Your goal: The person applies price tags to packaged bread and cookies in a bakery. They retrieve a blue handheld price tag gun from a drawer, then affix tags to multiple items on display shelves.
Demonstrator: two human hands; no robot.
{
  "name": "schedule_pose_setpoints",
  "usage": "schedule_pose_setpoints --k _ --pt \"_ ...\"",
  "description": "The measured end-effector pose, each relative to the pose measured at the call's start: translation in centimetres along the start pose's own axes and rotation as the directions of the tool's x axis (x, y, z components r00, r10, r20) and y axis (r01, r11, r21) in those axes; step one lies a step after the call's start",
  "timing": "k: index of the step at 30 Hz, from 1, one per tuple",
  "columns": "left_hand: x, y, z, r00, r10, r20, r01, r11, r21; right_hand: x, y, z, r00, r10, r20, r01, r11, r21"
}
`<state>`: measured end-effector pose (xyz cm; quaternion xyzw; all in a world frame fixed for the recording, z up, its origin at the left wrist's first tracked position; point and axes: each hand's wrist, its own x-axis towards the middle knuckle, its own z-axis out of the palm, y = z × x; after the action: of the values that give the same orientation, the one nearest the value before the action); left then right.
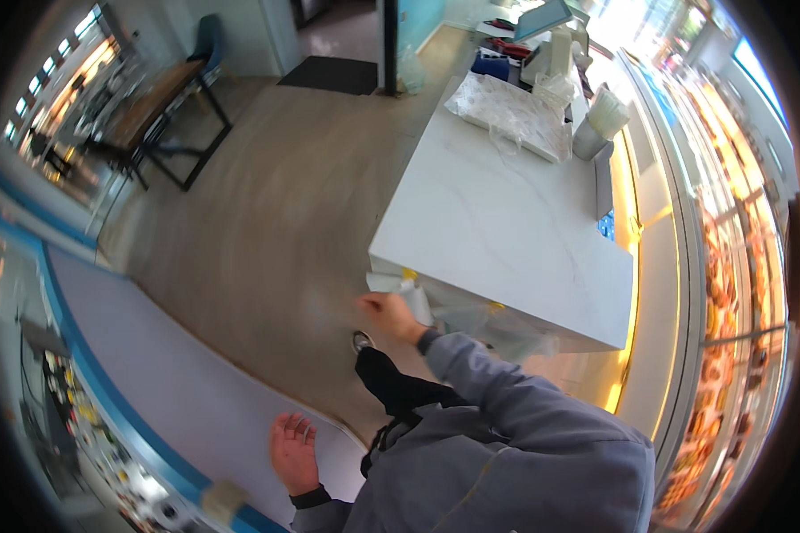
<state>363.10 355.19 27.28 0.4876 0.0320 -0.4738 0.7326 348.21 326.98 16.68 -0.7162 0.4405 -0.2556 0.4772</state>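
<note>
My right hand [392, 314] is raised beside the near left corner of a white marble-patterned counter [493, 220], with its fingers curled. It is blurred, and whether anything small lies between its fingers cannot be told. White plastic bags [415, 301] hang from a yellow hook under the counter edge, just behind that hand. Lower left, my left hand [295, 453] is palm up with its fingers loosely bent and nothing in it, over a pale partition with a blue edge. One shoe [361, 342] shows on the floor below my right hand.
A tray covered in patterned paper [507, 114] rests on the counter's far part, near a grey container of wrapped items [595, 133]. Lit display cases of food [713, 320] line the right. A wooden table [153, 106] and a dark doormat [330, 74] are farther off.
</note>
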Motion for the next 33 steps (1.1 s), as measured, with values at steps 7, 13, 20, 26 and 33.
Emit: schedule_pose_setpoints --k 7,13,20,26,33 --pt "17.5 8.0 3.0 0.996 -0.088 -0.027 0.088 0.996 0.014 12.3 -1.3 -7.4 0.847 0.531 0.02 -0.373 0.567 0.735" --pt "30.9 16.2 8.8 0.992 -0.114 0.06 0.108 0.99 0.092 26.7 -4.1 -1.4 0.96 0.262 0.101 -0.212 0.442 0.871" --pt "49.4 19.2 16.2 0.927 -0.33 0.177 0.303 0.939 0.166 40.4 -11.4 3.2 0.957 0.136 0.255 -0.278 0.669 0.69" --pt "64.5 20.0 30.9 0.731 -0.547 0.409 0.378 0.823 0.424 50.7 -15.0 1.6 0.988 0.109 0.11 -0.141 0.927 0.348" --pt "74.7 15.3 49.2 0.295 -0.883 0.366 0.613 0.469 0.636 60.7 -15.6 -4.6 0.927 -0.225 -0.3 0.026 0.836 -0.548"
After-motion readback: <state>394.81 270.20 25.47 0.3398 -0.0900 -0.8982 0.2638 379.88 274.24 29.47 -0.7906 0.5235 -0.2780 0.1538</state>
